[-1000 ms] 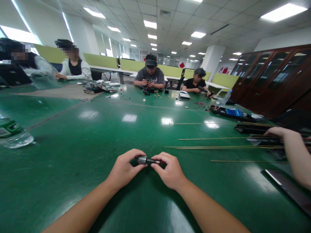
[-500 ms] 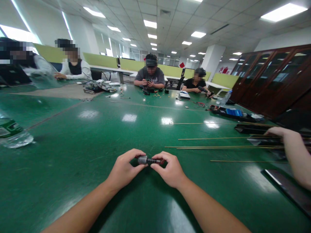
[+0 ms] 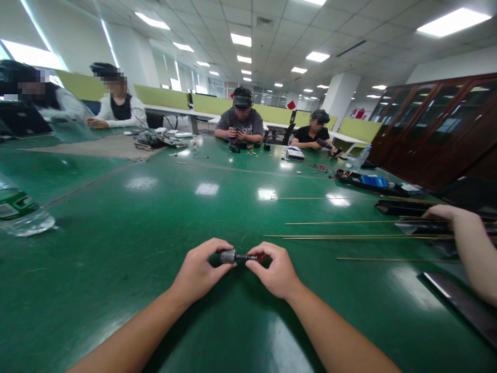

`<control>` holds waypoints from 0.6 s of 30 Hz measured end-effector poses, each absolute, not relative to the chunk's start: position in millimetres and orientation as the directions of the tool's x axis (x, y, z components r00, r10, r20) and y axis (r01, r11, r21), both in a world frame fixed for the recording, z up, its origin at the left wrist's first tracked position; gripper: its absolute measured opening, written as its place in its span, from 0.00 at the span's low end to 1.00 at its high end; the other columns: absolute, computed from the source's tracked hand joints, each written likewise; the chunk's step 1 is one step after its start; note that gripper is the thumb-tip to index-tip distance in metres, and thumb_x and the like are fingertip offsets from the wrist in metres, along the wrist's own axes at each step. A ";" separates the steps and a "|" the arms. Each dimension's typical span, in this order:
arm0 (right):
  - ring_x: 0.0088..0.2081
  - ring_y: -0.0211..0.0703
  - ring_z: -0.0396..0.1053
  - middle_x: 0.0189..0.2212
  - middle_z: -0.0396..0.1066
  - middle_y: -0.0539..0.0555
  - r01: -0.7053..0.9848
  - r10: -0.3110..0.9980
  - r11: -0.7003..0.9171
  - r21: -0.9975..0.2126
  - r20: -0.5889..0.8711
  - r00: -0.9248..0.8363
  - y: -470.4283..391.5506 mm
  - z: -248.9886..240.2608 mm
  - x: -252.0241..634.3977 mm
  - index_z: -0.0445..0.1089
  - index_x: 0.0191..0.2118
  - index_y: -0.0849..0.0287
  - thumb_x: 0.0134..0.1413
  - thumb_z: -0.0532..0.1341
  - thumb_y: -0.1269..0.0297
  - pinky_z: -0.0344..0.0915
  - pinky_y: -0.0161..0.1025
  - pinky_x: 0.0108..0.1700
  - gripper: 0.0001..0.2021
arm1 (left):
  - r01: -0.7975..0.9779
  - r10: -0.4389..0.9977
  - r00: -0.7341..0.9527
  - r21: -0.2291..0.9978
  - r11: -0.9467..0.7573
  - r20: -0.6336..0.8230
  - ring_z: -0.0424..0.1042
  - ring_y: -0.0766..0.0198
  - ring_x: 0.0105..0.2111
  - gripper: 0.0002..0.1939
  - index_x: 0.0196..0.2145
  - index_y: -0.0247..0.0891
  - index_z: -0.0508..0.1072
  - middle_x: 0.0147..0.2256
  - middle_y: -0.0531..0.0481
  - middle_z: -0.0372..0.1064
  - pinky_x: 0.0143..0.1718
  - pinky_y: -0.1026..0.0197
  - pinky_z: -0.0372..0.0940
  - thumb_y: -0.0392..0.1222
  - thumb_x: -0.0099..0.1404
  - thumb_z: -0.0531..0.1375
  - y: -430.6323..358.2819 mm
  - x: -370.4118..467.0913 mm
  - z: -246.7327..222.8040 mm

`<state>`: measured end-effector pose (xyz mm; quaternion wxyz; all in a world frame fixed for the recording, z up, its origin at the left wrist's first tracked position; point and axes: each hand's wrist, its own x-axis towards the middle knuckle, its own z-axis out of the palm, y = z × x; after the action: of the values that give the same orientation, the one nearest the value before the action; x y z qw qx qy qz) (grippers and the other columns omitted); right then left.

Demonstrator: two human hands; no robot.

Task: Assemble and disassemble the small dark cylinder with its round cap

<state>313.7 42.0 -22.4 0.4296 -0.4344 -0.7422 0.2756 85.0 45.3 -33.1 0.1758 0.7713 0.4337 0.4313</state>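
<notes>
My left hand (image 3: pixel 204 267) pinches a grey metal cylinder (image 3: pixel 228 256) between thumb and fingers. A thin dark shaft (image 3: pixel 241 257) runs from the cylinder's right end towards my right hand (image 3: pixel 275 269). That hand is closed on a dark reddish ringed part (image 3: pixel 253 257), which sits in line with the shaft. The fingers partly cover this part, and I cannot tell whether it slides on the shaft or is joined to it. Both hands are low over the green table (image 3: pixel 155 290).
Several thin brass-coloured rods (image 3: pixel 361 237) lie on the right, near another person's arm (image 3: pixel 468 243). A dark flat panel (image 3: pixel 462 305) is at the right edge. A water bottle (image 3: pixel 23 212) lies at left. Several people sit across the table among electronic parts (image 3: pixel 155 139).
My right hand has shifted slightly right with the reddish part, and more bare shaft shows between the hands. My left hand has stayed in place.
</notes>
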 end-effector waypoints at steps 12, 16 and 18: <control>0.31 0.41 0.70 0.29 0.74 0.50 0.410 0.880 0.475 -0.779 0.408 -0.243 42.5 -20.1 313.0 0.78 0.37 0.57 0.53 0.67 0.69 0.64 0.37 0.35 0.05 | 0.528 0.817 0.254 0.633 -0.565 0.518 0.73 0.62 0.41 0.13 0.43 0.43 0.73 0.41 0.52 0.74 0.45 0.59 0.67 0.41 0.61 0.68 45.9 84.4 -31.9; 0.32 0.41 0.70 0.29 0.74 0.51 0.409 0.887 0.461 -0.788 0.401 -0.228 42.8 -20.6 312.7 0.78 0.37 0.57 0.54 0.66 0.68 0.64 0.37 0.36 0.04 | 0.530 0.819 0.244 0.636 -0.561 0.519 0.73 0.62 0.41 0.13 0.43 0.43 0.73 0.41 0.52 0.74 0.45 0.59 0.67 0.41 0.61 0.68 45.8 84.3 -31.5; 0.32 0.41 0.71 0.30 0.74 0.51 0.410 0.888 0.459 -0.788 0.399 -0.228 42.8 -21.1 312.8 0.78 0.37 0.57 0.54 0.66 0.68 0.64 0.37 0.36 0.04 | 0.530 0.817 0.241 0.634 -0.562 0.523 0.73 0.61 0.42 0.13 0.43 0.43 0.73 0.41 0.51 0.74 0.45 0.59 0.67 0.41 0.61 0.68 45.8 84.0 -32.1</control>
<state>312.8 42.8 -21.1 0.4365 -0.4422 -0.7342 0.2736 84.0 45.8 -32.1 0.1655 0.7702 0.4376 0.4336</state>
